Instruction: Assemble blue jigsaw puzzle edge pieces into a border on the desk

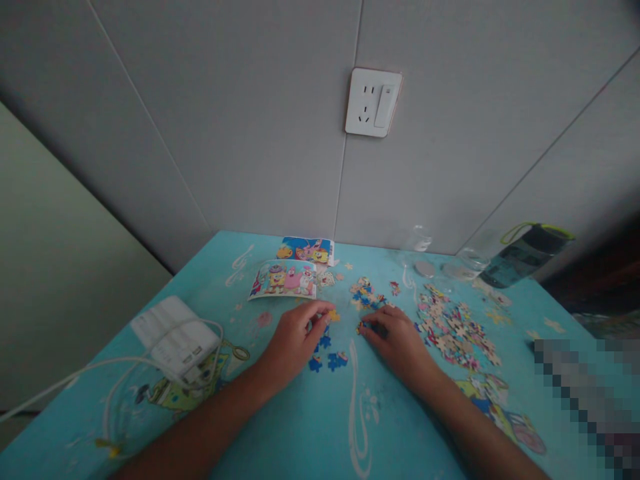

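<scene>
Resting on the table [300,427], both hands lie low: the left hand [293,340] pinches a puzzle piece [334,315] at its one o'clock; the right hand [400,340], fingers curled, touches pieces [364,327] at its ten o'clock. Loose blue pieces [330,360] lie between them.

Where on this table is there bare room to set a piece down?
Bare cloth lies between the two forearms, below the blue pieces, and between the white power bank and the left hand. It is crowded right of the right hand, where the loose piece pile spreads, and around the picture card.
</scene>
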Tool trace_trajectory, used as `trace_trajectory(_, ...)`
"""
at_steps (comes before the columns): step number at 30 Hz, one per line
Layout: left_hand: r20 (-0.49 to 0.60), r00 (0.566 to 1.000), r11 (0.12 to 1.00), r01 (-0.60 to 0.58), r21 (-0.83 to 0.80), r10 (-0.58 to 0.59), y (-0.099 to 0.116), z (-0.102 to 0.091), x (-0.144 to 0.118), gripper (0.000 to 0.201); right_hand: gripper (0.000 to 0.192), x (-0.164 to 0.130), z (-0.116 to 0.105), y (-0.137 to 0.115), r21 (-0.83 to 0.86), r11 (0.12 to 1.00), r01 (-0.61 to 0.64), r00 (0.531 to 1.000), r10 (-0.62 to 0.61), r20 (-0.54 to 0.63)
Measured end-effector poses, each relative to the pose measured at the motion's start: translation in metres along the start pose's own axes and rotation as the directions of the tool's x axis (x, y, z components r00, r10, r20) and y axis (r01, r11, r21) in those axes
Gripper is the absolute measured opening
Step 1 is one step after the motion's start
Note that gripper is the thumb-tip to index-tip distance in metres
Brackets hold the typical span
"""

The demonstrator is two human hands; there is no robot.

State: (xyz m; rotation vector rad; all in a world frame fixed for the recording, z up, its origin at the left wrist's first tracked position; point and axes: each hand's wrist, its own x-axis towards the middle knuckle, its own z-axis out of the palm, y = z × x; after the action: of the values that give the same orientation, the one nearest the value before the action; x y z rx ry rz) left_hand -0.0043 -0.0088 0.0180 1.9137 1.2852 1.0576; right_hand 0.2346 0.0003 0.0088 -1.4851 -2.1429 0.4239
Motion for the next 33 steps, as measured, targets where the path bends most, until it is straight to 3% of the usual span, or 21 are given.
trace_trajectory(6,0.154,0.982,0.987,-0.127,0.102,0.111,0.003,0.001,-0.003,0.021,0.012,0.001,-0.008,-0.002,0.154,0.983,-0.098,0.995,0.090,0.053)
trace_trajectory(11,0.305,0.914,0.893,-0.354,0.277,0.268,0.004,0.008,-0.006,0.019,0.022,0.003,-0.015,0.002,0.365,0.901,-0.235,0.971,0.204,0.122)
trace_trajectory(17,0.318,0.909,0.863,-0.375,0.340,0.270,-0.003,0.009,-0.004,0.020,0.026,0.002,-0.013,0.014,0.564,0.795,-0.223,0.972,0.223,0.071)
trace_trajectory(21,0.325,0.912,0.855,-0.365,0.369,0.249,-0.005,0.009,-0.003,0.020,0.029,0.009,-0.014,0.015,0.386,0.909,-0.160,0.977,0.202,-0.071)
trace_trajectory(24,0.344,0.908,0.849,-0.367,0.380,0.239,-0.004,0.011,-0.003,0.020,0.031,0.035,-0.017,0.018,0.179,0.970,-0.167,0.968,0.196,-0.158)
trace_trajectory(29,0.345,0.910,0.850,-0.360,0.386,0.229,-0.005,0.012,-0.004,0.018,0.028,0.101,-0.016,0.028,0.051,0.980,-0.193,0.968,0.199,-0.156)
trace_trajectory(33,0.332,0.915,0.852,-0.353,0.387,0.229,-0.006,0.013,-0.005,0.017,0.021,0.128,-0.007,0.023,-0.092,0.981,-0.173,0.980,0.161,-0.120)
